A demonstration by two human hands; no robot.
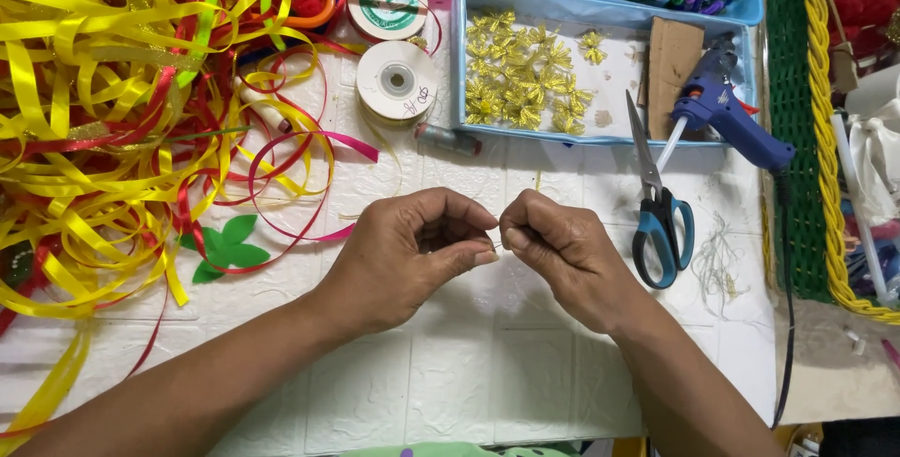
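Head view: the left hand (403,255) and right hand (562,253) meet fingertip to fingertip above the white surface (450,373), each grip pinched shut on something too small to identify; scissors (656,204) lie just right.

yellow and red ribbons (103,129), gold bows (520,82) in a blue tray (459,63), blue-handled scissors (656,204), white brick-patterned table (450,373).

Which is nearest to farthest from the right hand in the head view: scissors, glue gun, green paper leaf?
From the right hand:
1. Scissors, just to its right on the table.
2. Glue gun, farther up and right, by the blue tray.
3. Green paper leaf, far left, beyond the left hand.
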